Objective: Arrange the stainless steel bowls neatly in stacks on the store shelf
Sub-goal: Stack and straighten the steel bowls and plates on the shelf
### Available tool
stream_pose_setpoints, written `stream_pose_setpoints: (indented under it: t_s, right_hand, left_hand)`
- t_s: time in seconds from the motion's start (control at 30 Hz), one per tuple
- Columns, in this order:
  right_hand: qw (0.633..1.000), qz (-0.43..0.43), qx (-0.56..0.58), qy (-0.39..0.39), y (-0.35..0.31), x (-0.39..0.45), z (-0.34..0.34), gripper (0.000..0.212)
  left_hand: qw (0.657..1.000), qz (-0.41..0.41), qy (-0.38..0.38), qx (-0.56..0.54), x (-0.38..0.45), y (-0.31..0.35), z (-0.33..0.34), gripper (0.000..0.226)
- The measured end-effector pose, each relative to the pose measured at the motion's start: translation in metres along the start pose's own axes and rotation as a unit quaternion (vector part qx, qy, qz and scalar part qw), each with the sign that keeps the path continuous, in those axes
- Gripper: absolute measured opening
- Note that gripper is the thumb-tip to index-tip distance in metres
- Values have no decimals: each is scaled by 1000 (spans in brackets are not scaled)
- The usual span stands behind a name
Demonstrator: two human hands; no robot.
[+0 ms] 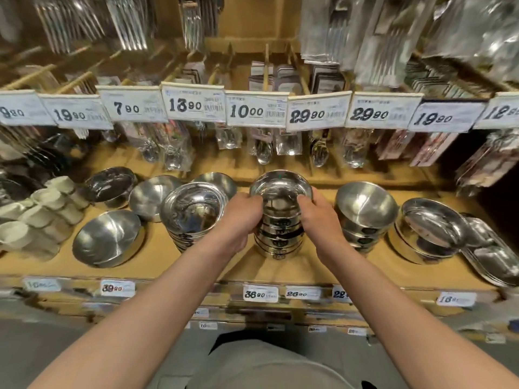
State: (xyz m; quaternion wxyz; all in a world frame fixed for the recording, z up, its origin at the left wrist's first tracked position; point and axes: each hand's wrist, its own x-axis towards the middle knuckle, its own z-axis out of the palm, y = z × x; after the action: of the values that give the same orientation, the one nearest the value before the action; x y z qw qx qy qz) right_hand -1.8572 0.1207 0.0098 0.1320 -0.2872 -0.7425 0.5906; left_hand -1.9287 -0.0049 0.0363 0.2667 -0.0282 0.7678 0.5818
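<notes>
L hand [243,217] + R hand [316,213] both gripping bowl stack [280,220] from its sides | stack standing on shelf [157,259], mid frame | more bowls [193,209] sitting just left.

head camera looks forward and down, close over the shelf [179,265].

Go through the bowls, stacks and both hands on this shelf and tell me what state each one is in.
Centre stack: upright, held from both sides.
Left hand: gripping the centre stack's left side.
Right hand: gripping its right side.
Stack left of centre: leaning towards the camera.
Stack right of centre: tilted, nested.
Single bowl at front left: tipped on its side, unstacked.
Shallow dish stack: tilted, untouched.
</notes>
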Motion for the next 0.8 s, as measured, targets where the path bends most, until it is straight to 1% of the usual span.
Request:
stream_pose_setpoints:
  t_s: [0.07, 0.17, 0.23, 0.37, 0.67, 0.8]
  right_hand:
    - [1000, 5, 4, 1, 3, 0, 0, 19]
    - [1000, 17, 12, -3, 7, -2, 1, 27]
    - [1000, 22, 7, 1, 9, -2, 1, 32]
    - [1000, 23, 4, 10, 10, 0, 1, 33]
    - [1000, 22, 3, 5, 9, 1, -2, 24]
    - [1000, 17, 4, -8, 10, 0, -3, 24]
  left_hand:
    - [1000, 2, 5, 9, 1, -1, 1, 24]
    - [999, 0, 14, 28, 3, -3, 2, 31]
    - [999, 1, 16, 38, 4, -3, 3, 32]
    - [998, 7, 29, 59, 5, 0, 3, 30]
    - [998, -7, 22, 57, 6, 3, 2, 27]
    - [999, -12, 6, 46, 7, 1, 1, 26]
